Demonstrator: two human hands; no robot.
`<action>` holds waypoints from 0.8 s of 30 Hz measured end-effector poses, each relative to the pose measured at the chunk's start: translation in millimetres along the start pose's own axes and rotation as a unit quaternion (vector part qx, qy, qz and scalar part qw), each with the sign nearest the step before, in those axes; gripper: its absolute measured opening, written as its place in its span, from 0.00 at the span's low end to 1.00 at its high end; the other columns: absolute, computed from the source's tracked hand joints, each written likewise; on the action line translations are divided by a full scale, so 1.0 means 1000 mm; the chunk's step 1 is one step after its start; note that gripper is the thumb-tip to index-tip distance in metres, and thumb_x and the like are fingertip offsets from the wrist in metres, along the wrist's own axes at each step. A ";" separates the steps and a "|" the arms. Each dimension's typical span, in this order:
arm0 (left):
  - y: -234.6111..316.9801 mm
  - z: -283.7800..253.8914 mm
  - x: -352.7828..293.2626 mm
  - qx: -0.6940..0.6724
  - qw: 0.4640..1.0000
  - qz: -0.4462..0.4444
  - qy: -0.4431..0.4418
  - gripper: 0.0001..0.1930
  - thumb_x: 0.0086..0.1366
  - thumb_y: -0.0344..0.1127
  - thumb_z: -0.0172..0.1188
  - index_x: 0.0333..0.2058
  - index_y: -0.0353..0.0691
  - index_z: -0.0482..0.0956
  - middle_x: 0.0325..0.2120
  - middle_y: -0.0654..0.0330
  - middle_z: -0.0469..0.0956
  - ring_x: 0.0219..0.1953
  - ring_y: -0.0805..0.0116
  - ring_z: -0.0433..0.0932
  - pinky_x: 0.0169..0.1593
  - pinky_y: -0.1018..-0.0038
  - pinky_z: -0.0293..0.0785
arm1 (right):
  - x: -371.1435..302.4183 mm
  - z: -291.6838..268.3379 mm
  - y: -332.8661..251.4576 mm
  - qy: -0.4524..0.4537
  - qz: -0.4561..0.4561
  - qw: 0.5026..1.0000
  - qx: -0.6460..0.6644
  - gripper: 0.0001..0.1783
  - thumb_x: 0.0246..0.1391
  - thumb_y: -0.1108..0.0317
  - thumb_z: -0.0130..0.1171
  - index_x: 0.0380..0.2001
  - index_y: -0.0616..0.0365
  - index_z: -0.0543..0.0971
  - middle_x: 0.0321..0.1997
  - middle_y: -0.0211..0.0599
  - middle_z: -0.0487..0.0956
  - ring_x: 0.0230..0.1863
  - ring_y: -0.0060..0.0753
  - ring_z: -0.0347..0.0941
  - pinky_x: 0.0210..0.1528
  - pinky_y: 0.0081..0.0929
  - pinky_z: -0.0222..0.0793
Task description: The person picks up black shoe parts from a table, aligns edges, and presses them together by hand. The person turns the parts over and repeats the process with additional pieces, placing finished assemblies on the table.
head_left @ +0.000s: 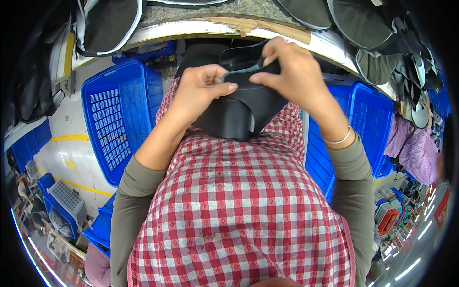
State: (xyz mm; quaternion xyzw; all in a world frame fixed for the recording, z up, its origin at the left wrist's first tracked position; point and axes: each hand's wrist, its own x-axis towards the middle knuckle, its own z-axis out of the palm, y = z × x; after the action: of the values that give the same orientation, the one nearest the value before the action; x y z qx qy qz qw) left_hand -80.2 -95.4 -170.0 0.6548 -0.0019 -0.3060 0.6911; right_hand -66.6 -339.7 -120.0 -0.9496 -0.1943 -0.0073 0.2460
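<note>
A black shoe upper point(227, 117) with a smooth surface and a grey-green edge along its opening rests on my lap, over the red-and-white checked apron point(239, 191). My left hand point(198, 91) pinches the rim of the opening between thumb and fingers. On the other side of the same rim, my right hand point(294, 71) grips with its thumb in front and its fingers curled behind. Both hands are close together, holding the edge upright. Part of the upper's far side is hidden behind my fingers.
Just ahead runs a worn workbench edge point(191, 29), with several black pieces with pale edges point(107, 24) on it. A blue slotted crate point(105, 124) stands at my left, another blue crate point(370, 124) at my right. Someone in a pink checked garment point(418, 153) is at the far right.
</note>
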 end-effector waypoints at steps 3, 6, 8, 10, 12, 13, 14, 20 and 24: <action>0.002 -0.008 -0.005 -0.034 0.999 0.009 0.000 0.06 0.62 0.26 0.72 0.36 0.34 0.85 0.30 0.66 0.84 0.33 0.81 0.79 0.40 0.82 0.75 | -0.009 -0.011 0.014 -0.099 0.228 0.914 0.320 0.30 0.45 0.62 0.82 0.47 0.64 0.80 0.37 0.40 0.85 0.41 0.27 0.81 0.46 0.27 0.77; 0.005 -0.011 -0.002 0.007 0.999 0.029 -0.039 0.09 0.62 0.27 0.72 0.40 0.32 0.86 0.33 0.63 0.85 0.36 0.80 0.81 0.43 0.81 0.76 | -0.026 -0.007 0.021 -0.130 0.175 0.901 0.376 0.31 0.47 0.64 0.81 0.49 0.72 0.80 0.41 0.45 0.86 0.43 0.30 0.83 0.49 0.29 0.78; 0.009 -0.009 0.006 0.099 0.988 0.084 -0.082 0.10 0.62 0.27 0.72 0.42 0.30 0.86 0.34 0.63 0.86 0.36 0.79 0.81 0.44 0.80 0.77 | -0.031 0.001 0.024 -0.099 0.165 0.927 0.321 0.33 0.47 0.63 0.80 0.52 0.72 0.80 0.44 0.49 0.86 0.45 0.35 0.84 0.50 0.31 0.78; 0.015 -0.006 0.014 0.098 0.989 0.035 -0.109 0.12 0.63 0.28 0.72 0.43 0.29 0.86 0.34 0.63 0.86 0.37 0.79 0.81 0.44 0.79 0.77 | -0.034 0.007 0.025 -0.091 0.158 0.941 0.286 0.36 0.47 0.61 0.80 0.54 0.72 0.79 0.47 0.53 0.86 0.47 0.40 0.85 0.52 0.32 0.78; 0.021 -0.003 0.020 0.082 0.988 0.009 -0.133 0.13 0.62 0.28 0.72 0.45 0.30 0.87 0.35 0.63 0.86 0.37 0.79 0.81 0.44 0.78 0.78 | -0.033 0.009 0.024 -0.071 0.137 0.955 0.253 0.38 0.47 0.60 0.80 0.56 0.73 0.78 0.48 0.57 0.86 0.48 0.45 0.85 0.53 0.34 0.78; 0.023 -0.001 0.021 0.070 0.987 0.001 -0.141 0.13 0.62 0.28 0.73 0.45 0.32 0.87 0.35 0.64 0.87 0.37 0.79 0.81 0.44 0.78 0.78 | -0.032 0.009 0.023 -0.088 0.162 0.948 0.258 0.38 0.47 0.59 0.80 0.56 0.72 0.78 0.49 0.56 0.86 0.49 0.46 0.85 0.54 0.34 0.78; 0.025 0.002 0.023 0.065 0.988 -0.014 -0.138 0.13 0.61 0.28 0.73 0.45 0.33 0.87 0.35 0.64 0.87 0.37 0.80 0.81 0.44 0.77 0.79 | -0.031 0.007 0.021 -0.087 0.165 0.948 0.258 0.38 0.46 0.59 0.80 0.56 0.72 0.79 0.49 0.56 0.85 0.50 0.47 0.85 0.54 0.34 0.78; 0.020 0.017 0.018 0.141 0.983 0.067 -0.100 0.18 0.63 0.27 0.71 0.51 0.30 0.84 0.40 0.59 0.87 0.41 0.77 0.82 0.50 0.75 0.80 | -0.033 -0.004 0.015 -0.111 0.202 0.942 0.243 0.28 0.49 0.61 0.78 0.49 0.67 0.80 0.46 0.48 0.86 0.49 0.40 0.83 0.53 0.33 0.76; 0.015 0.021 0.015 0.118 0.986 0.087 -0.078 0.22 0.62 0.26 0.70 0.56 0.31 0.82 0.47 0.56 0.86 0.48 0.73 0.81 0.55 0.73 0.78 | -0.037 -0.005 0.021 -0.022 0.215 0.890 0.401 0.17 0.56 0.69 0.73 0.44 0.62 0.78 0.39 0.34 0.84 0.44 0.25 0.80 0.48 0.27 0.75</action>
State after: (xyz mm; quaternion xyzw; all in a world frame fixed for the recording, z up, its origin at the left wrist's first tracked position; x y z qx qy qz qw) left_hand -69.9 -121.4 -159.9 0.7031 -0.1488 -0.2927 0.6307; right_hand -92.8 -372.8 -129.5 -0.7884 0.0223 0.1455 0.5972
